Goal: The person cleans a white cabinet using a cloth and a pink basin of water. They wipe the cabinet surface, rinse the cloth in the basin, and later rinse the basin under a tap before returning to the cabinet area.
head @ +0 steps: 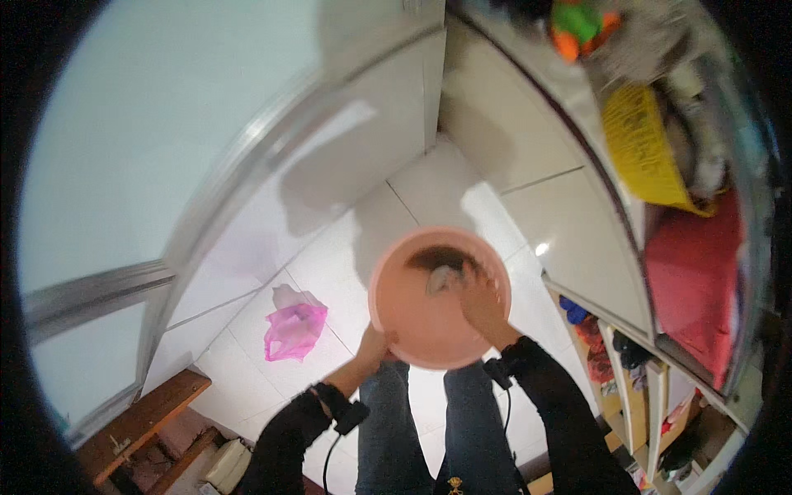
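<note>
A pinkish-orange plastic bucket [402,309] is held above the tiled floor, in front of my legs, its round mouth facing up towards me. My left hand [374,345] grips its near left side, with the fingers partly hidden behind the wall. Over the right rim, my right hand [481,300] reaches into the bucket. Its fingertips are blurred beside a small grey-white item [440,279] inside, and I cannot tell whether they hold it. A dark patch lies along the far inner side.
A pink plastic bag [297,331] lies on the floor at left. A wooden shelf [148,424] juts out at lower left. At right stands a tiled counter [557,235] with a yellow basket [646,148], a red surface [696,284] and open shelves [625,383] below.
</note>
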Demonstrator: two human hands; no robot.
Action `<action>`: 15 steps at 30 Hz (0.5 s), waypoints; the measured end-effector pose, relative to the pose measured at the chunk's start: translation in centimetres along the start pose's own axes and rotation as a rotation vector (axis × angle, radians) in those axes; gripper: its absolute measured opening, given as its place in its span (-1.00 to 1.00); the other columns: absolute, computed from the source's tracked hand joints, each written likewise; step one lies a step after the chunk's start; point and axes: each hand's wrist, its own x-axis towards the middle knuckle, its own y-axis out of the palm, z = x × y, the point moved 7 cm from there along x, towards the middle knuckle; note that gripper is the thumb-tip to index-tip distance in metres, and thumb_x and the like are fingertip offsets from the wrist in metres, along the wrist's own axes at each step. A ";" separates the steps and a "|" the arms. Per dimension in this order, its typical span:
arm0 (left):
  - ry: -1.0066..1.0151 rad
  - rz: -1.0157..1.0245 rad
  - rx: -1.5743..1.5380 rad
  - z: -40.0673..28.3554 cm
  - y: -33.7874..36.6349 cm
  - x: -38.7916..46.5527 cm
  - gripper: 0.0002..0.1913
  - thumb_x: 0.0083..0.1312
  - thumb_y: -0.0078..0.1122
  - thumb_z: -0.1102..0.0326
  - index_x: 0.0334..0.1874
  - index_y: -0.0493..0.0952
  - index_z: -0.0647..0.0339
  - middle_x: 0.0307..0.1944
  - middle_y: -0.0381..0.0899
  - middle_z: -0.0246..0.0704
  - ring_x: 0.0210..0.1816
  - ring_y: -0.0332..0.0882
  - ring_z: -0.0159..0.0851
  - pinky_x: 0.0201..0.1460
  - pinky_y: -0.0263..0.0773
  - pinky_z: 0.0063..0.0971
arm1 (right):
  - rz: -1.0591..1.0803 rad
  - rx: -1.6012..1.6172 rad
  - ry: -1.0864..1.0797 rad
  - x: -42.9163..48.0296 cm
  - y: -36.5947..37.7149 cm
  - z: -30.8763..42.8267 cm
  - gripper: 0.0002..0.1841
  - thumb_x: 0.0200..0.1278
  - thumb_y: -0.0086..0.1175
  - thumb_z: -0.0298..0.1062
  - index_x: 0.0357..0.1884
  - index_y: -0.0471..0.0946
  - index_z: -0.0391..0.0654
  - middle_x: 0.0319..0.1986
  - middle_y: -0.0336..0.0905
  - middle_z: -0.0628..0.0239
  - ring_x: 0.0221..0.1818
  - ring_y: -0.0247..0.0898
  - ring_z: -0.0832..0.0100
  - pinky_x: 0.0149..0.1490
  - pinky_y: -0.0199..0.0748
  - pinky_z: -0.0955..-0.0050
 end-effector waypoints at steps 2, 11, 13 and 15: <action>0.116 -0.028 0.117 -1.3 -0.1 -5.8 -0.39 0.06 0.04 0.46 0.23 0.16 0.26 -0.08 0.46 -0.17 -0.22 0.55 -0.16 -0.43 0.58 -0.35 | 0.025 -0.060 -0.248 -3.9 -1.4 3.0 -0.47 0.25 -0.13 -0.29 0.26 0.18 -0.25 0.20 0.16 -0.11 0.23 0.10 -0.07 0.27 0.05 -0.01; 0.153 -0.262 -0.199 1.3 6.3 -29.1 -0.44 0.11 0.05 0.40 0.20 0.20 0.29 -0.32 0.54 -0.21 -0.55 0.52 -0.23 -0.68 0.39 -0.45 | 0.156 -0.402 -0.760 -20.6 -9.2 5.8 -0.68 0.09 -0.05 -0.37 -0.12 0.42 -0.33 -0.29 0.36 -0.03 -0.19 0.33 0.05 0.02 0.27 0.01; 0.172 -0.278 -0.166 1.9 7.3 -33.3 -0.40 0.02 -0.04 0.49 0.21 0.18 0.23 -0.22 0.53 -0.14 -0.45 0.58 -0.22 -0.67 0.45 -0.43 | 0.097 -0.284 -0.714 -21.3 -12.2 6.4 -0.71 0.11 -0.08 -0.38 -0.16 0.42 -0.36 -0.27 0.36 -0.10 -0.21 0.34 0.03 0.01 0.31 0.07; 0.269 -0.475 -0.345 2.8 7.2 -36.3 -0.56 0.16 0.03 0.28 0.07 0.30 0.33 -0.33 0.54 -0.17 -0.57 0.54 -0.26 -0.65 0.43 -0.47 | 0.140 -0.058 -0.720 -21.0 -14.3 9.3 -0.76 0.20 -0.15 -0.37 -0.19 0.42 -0.30 -0.22 0.39 -0.04 -0.20 0.36 0.12 -0.04 0.34 0.18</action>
